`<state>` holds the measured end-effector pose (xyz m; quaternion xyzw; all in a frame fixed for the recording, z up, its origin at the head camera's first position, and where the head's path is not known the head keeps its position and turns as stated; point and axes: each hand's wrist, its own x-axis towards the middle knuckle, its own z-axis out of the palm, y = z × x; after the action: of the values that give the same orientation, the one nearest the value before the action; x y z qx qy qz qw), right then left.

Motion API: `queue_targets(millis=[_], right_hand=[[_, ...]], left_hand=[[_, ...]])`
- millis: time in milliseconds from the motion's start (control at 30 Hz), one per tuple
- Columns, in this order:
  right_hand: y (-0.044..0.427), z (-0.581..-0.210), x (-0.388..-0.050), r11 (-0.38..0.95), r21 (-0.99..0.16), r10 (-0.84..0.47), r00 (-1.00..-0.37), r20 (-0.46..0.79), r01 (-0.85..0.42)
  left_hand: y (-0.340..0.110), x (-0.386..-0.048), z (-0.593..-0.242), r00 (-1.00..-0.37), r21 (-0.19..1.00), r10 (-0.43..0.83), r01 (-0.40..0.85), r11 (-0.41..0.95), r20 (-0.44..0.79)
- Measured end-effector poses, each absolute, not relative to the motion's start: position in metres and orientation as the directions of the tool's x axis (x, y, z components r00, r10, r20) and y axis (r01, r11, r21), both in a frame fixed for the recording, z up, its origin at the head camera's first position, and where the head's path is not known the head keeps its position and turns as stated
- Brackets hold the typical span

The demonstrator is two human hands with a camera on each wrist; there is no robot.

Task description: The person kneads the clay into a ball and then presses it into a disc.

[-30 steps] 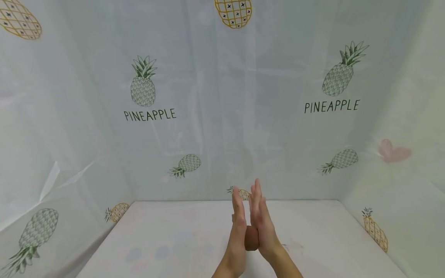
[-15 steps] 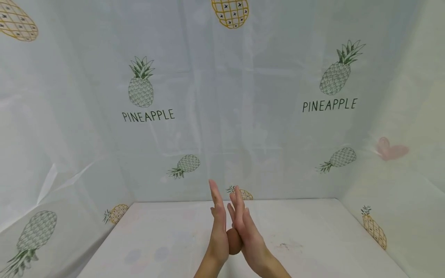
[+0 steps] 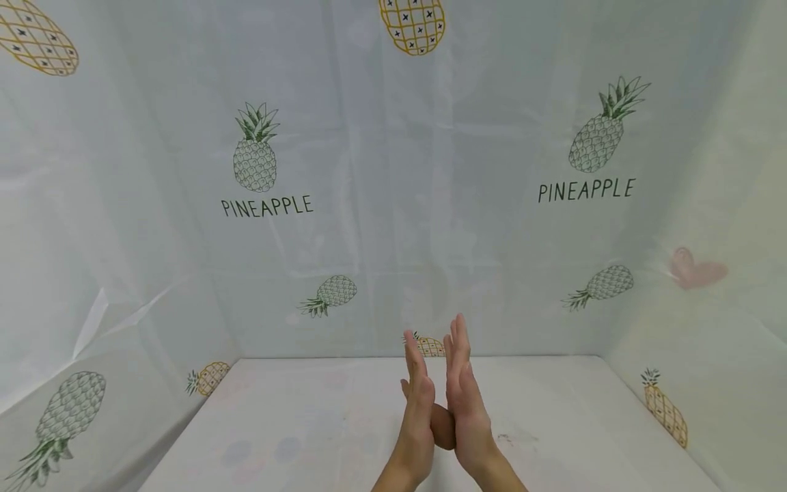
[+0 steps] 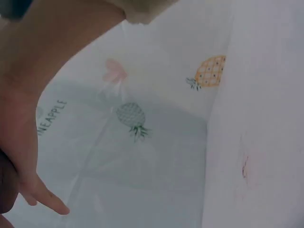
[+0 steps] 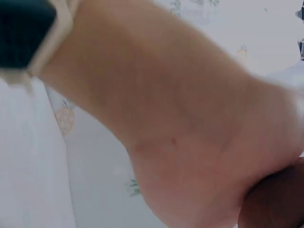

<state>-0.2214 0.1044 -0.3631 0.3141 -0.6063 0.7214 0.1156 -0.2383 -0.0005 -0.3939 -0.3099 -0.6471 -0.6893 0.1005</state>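
"What's in the head view?"
"The left hand point(image 3: 419, 410) and the right hand point(image 3: 470, 410) face each other over the desk point(image 3: 307, 389), a brown lump point(image 3: 443, 427) pressed between their palms."

"And the fingers point(image 3: 460, 348)?"
"Straight on both hands, pointing up, not curled round the lump, which sits lower, near the heels of the palms. Behind is a pale sheet point(image 3: 393, 232) printed with pineapples."

"Left wrist view?"
"A forearm point(image 4: 71, 42) comes down from the top. The lump touches a hand at the left edge, but it's cut off and dim, so I can't fairly judge its shape."

"Right wrist?"
"A strapped dark device point(image 5: 23, 33) at upper left; the lump lies against the base of the palm, lower right. How the fingers lie, I can't tell there."
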Motion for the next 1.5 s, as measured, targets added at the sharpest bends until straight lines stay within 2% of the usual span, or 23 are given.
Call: queue_targets(millis=[300, 400, 467, 633, 767, 933, 1033, 1200, 1333, 1500], right_hand=[[0.125, -0.366, -0.242, -0.232, -0.757, 0.041, -0.784, 0.62, -0.611], [0.13, -0.369, -0.25, -0.252, -0.766, 0.077, -0.802, 0.593, -0.591], [0.13, -0.373, -0.254, -0.262, -0.795, 0.038, -0.829, 0.558, -0.547], [0.114, -0.381, -0.251, -0.231, -0.893, -0.179, -0.885, 0.43, -0.387], [0.098, -0.382, -0.239, -0.175, -0.938, -0.33, -0.88, 0.341, -0.298], [0.095, -0.375, -0.228, -0.189, -0.949, -0.415, -0.856, 0.309, -0.251], [0.097, -0.37, -0.224, -0.216, -0.945, -0.434, -0.843, 0.319, -0.246], [0.098, -0.365, -0.217, -0.228, -0.929, -0.422, -0.83, 0.365, -0.293], [0.1, -0.363, -0.215, -0.24, -0.9, -0.367, -0.824, 0.43, -0.363], [0.105, -0.362, -0.217, -0.272, -0.867, -0.277, -0.829, 0.486, -0.417]], left_hand=[[0.009, -0.214, -0.385, -0.777, 0.865, 0.379, 0.446, -0.23, 0.502], [0.013, -0.21, -0.385, -0.739, 0.836, 0.391, 0.5, -0.226, 0.548], [0.013, -0.211, -0.387, -0.725, 0.818, 0.382, 0.536, -0.21, 0.573], [0.004, -0.225, -0.391, -0.781, 0.842, 0.316, 0.508, -0.18, 0.539], [-0.009, -0.24, -0.39, -0.816, 0.85, 0.242, 0.483, -0.211, 0.525], [-0.018, -0.247, -0.387, -0.842, 0.87, 0.232, 0.443, -0.216, 0.487], [-0.019, -0.248, -0.387, -0.84, 0.871, 0.235, 0.457, -0.178, 0.489], [-0.019, -0.254, -0.393, -0.824, 0.842, 0.172, 0.532, -0.091, 0.54], [-0.015, -0.255, -0.399, -0.819, 0.832, 0.158, 0.554, -0.031, 0.551], [-0.004, -0.249, -0.405, -0.797, 0.812, 0.202, 0.584, 0.017, 0.569]])
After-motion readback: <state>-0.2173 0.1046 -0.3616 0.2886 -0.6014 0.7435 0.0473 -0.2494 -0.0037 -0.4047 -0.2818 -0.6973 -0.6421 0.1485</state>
